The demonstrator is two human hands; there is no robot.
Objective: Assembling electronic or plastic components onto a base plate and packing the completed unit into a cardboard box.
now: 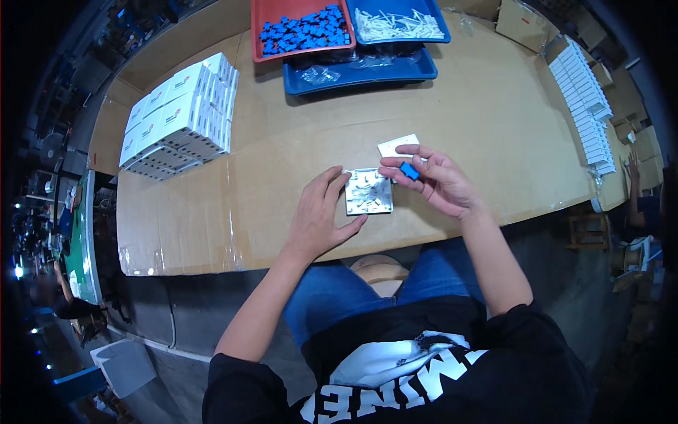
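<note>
A shallow white square plastic housing (369,203) lies open side up on the cardboard-covered table, with small fittings inside it. My left hand (316,215) holds it from the left, fingertips at its upper left corner and thumb by its near edge. Just right of the housing, my right hand (443,182) is raised, palm partly turned up, with a small blue plastic part (409,171) held in its fingers. Behind these fingers lies a flat white plate (397,144), partly covered by them.
At the back stand a red bin (266,54) of blue parts, a blue bin (439,37) of white sticks and a lower blue tray (296,86) with clear plastic. Stacked white boxes (176,113) stand left; rows of white pieces (580,106) line the right edge.
</note>
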